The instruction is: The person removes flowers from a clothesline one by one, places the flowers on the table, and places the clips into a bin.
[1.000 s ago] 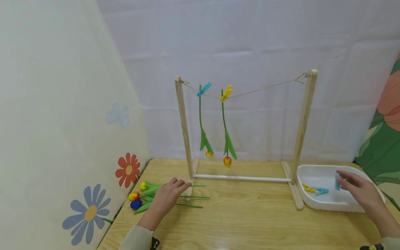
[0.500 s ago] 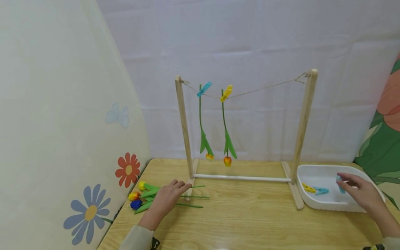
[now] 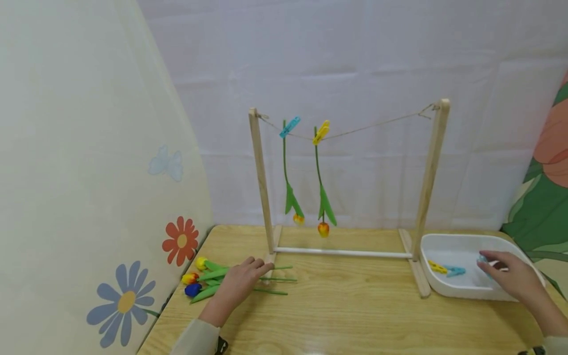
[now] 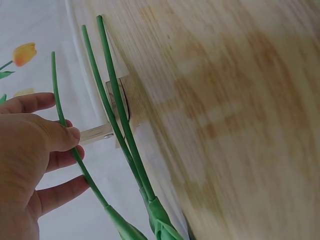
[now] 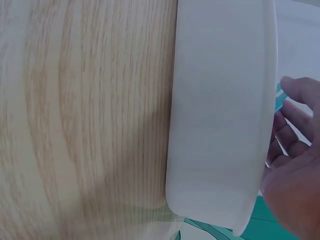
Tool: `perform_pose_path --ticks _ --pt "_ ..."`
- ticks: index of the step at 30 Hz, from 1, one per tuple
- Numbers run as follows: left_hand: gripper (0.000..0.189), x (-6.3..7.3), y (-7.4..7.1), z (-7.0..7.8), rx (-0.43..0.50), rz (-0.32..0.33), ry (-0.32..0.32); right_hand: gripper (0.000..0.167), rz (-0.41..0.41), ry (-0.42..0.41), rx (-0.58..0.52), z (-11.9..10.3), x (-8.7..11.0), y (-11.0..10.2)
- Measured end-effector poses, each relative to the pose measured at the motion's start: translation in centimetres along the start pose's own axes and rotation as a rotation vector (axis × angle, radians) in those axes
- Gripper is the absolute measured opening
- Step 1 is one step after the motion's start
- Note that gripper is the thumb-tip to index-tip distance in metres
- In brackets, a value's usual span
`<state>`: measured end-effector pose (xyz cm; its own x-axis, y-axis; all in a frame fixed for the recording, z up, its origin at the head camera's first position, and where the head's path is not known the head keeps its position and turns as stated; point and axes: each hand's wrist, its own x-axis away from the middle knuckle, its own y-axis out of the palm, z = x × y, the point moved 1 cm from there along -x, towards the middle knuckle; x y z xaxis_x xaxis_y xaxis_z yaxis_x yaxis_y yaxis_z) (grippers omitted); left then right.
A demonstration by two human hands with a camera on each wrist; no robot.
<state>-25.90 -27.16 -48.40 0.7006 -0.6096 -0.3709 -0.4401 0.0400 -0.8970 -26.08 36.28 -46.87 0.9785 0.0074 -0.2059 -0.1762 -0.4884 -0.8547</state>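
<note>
My left hand (image 3: pixel 244 280) pinches the green stem of an artificial tulip (image 4: pixel 59 102) between thumb and fingers. Two other stems (image 4: pixel 112 95) lie beside it in the left wrist view. Their yellow, red-yellow and blue blooms (image 3: pixel 193 290) lie to the left of the hand. Over the white tray (image 3: pixel 461 291), my right hand (image 3: pixel 514 278) pinches a light blue clothespin (image 5: pixel 280 97), which its fingers partly cover. A yellow clothespin (image 3: pixel 437 267) and another light blue clothespin (image 3: pixel 455 271) lie in the tray.
A wooden stand (image 3: pixel 428 187) with a string (image 3: pixel 377 125) across its top rises from the table (image 3: pixel 346 305). Two tulips hang bloom down from it, one by a blue clothespin (image 3: pixel 290 127), one by a yellow clip (image 3: pixel 321 132). A white cloth (image 3: pixel 364 59) hangs behind.
The light blue clothespin has turned in my right hand's fingers, so less of it shows. My left hand stays nearly in place, and the yellow bloom has shifted slightly left.
</note>
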Motion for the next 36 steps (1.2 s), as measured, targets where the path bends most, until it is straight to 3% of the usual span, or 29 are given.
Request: perform_pose_path --ticks 14,28,36 --pt "0.041 0.0 0.3 0.1 0.002 -0.040 -0.003 0.044 -0.017 -0.019 0.044 1.3 0.1 0.0" --pt "0.041 -0.6 0.1 0.2 -0.001 -0.053 -0.036 0.049 0.009 -0.014 0.020 -0.1 -0.2 -0.2" --pt "0.035 -1.7 -0.5 0.3 0.043 0.064 -0.042 0.040 0.086 -0.112 -0.029 -1.2 -0.5 0.1"
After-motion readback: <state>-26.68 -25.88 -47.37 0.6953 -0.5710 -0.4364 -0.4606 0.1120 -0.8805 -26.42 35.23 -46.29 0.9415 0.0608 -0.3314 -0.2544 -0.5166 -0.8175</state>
